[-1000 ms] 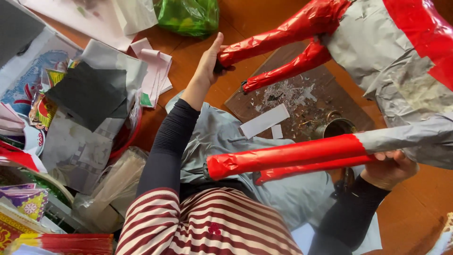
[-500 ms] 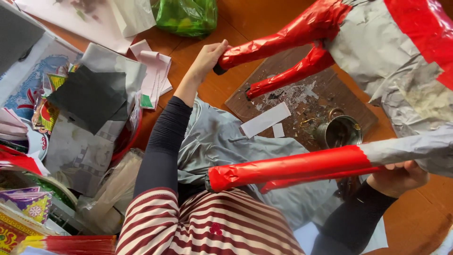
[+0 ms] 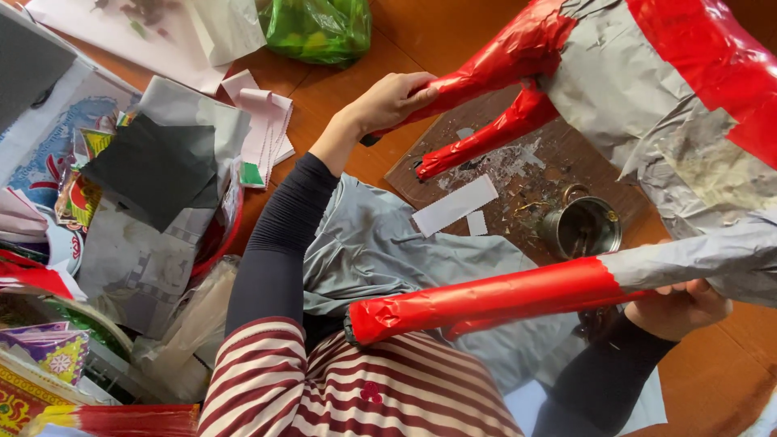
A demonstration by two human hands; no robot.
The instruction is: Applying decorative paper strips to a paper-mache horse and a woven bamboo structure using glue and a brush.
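Across the right half of the frame: one paper animal figure (image 3: 647, 89), grey body with red bands, four legs wrapped in glossy red paper, held tipped over above a wooden floor (image 3: 437, 32).

Left hand (image 3: 388, 101), upper centre: closed around the end of one far red leg (image 3: 494, 65), fingers wrapped over it. A second far leg (image 3: 477, 142) hangs free just below.

Right hand (image 3: 684, 307), lower right: cupped under a near red leg (image 3: 477, 299), gripping where red wrap meets grey paper; fingertips partly hidden behind the leg.

Beneath the figure: dark wooden board (image 3: 566, 154) scattered with paper scraps, a white paper strip (image 3: 453, 205), a small metal cup (image 3: 581, 228) standing open. Grey cloth (image 3: 364, 243) over the lap, striped red-and-white garment at lower centre.

Left of the frame: heap of grey and black sheets (image 3: 154, 170), printed coloured papers, folded pink-white paper (image 3: 263, 121). Upper centre: green plastic bag (image 3: 320, 28).

Handling note, as judged: the legs look thin and paper-skinned, so a light, even grip near each end suits better than a squeeze; keep both hands supporting so the body does not twist, and keep the figure off the cup below.
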